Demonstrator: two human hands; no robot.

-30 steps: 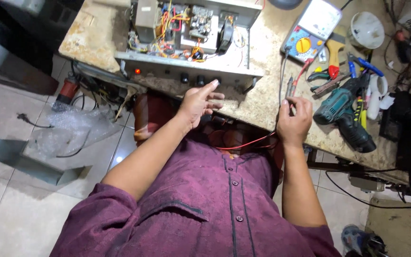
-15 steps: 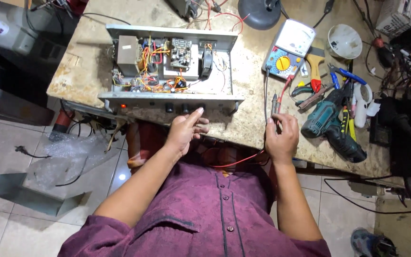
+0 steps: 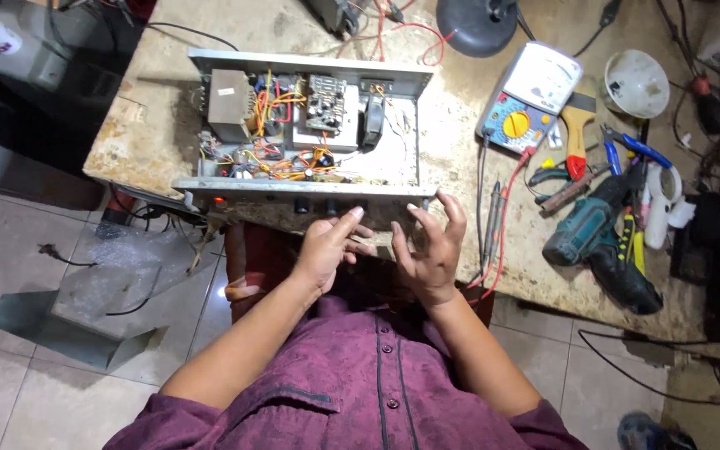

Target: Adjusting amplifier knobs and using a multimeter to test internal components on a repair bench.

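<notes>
Setting: a worn, stained workbench (image 3: 168, 125) over a tiled floor, seen from the head camera.
Main thing: an open metal chassis (image 3: 310, 125) with its cover off sits at the bench's near edge, towards the left corner; transformer, boards and coloured wiring are exposed, and its front panel with knobs faces the person.
Left hand (image 3: 327, 250): loosely open, fingers extended towards the front panel at the knobs; whether it touches them I cannot tell. It holds nothing.
Right hand (image 3: 431, 250): open, fingers spread and curled, just beside the panel's right end, empty.
Right side of bench: a multimeter (image 3: 527, 100) with its red and black probe leads (image 3: 493, 225) lying down towards the near edge, pliers (image 3: 556, 175), a brush, a teal cordless drill (image 3: 593, 242).
Progress: as a judgement, the unit is opened and the meter laid out, but the probes lie unused and the cover remains off.
</notes>
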